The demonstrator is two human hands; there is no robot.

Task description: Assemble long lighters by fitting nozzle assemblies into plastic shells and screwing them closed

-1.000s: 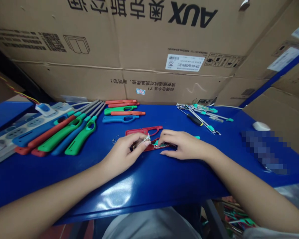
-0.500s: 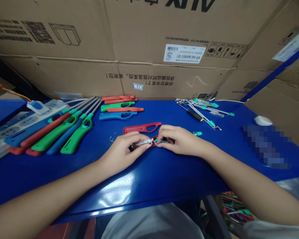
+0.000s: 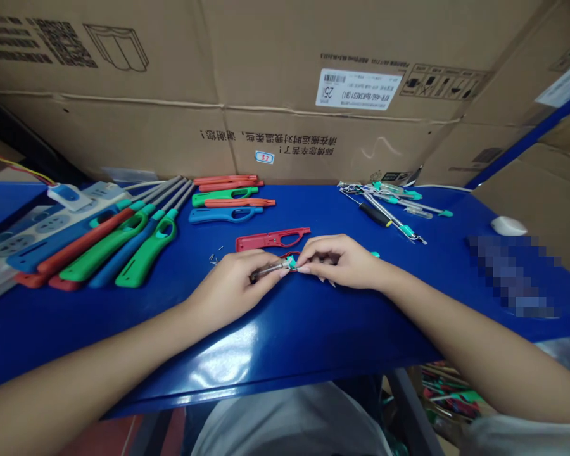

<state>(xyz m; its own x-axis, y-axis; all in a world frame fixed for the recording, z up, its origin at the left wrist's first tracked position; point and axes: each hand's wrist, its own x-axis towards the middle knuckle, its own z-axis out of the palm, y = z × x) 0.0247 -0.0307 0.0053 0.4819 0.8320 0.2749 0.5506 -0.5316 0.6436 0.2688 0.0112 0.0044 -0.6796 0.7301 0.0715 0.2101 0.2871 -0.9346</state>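
My left hand (image 3: 232, 285) pinches a small clear tube-shaped lighter insert (image 3: 268, 269) near the middle of the blue table (image 3: 285, 335). My right hand (image 3: 342, 259) meets it from the right, fingertips closed on the insert's teal end piece (image 3: 292, 261). A thin red wire loops under the fingers. Just behind the hands lies an open red lighter shell half (image 3: 272, 239). A few tiny metal pins (image 3: 215, 255) lie to its left.
Several finished long lighters (image 3: 118, 244) in green, blue and red lie at the left beside a power strip (image 3: 33, 231). More shell halves (image 3: 228, 197) sit further back. Insert parts and a black-handled tool (image 3: 389, 209) lie at the right. Cardboard boxes (image 3: 285, 95) wall the back.
Both hands lifted the insert off the red shell and drew together over it; the right fingers moved onto the teal end. The view shifted slightly downward.
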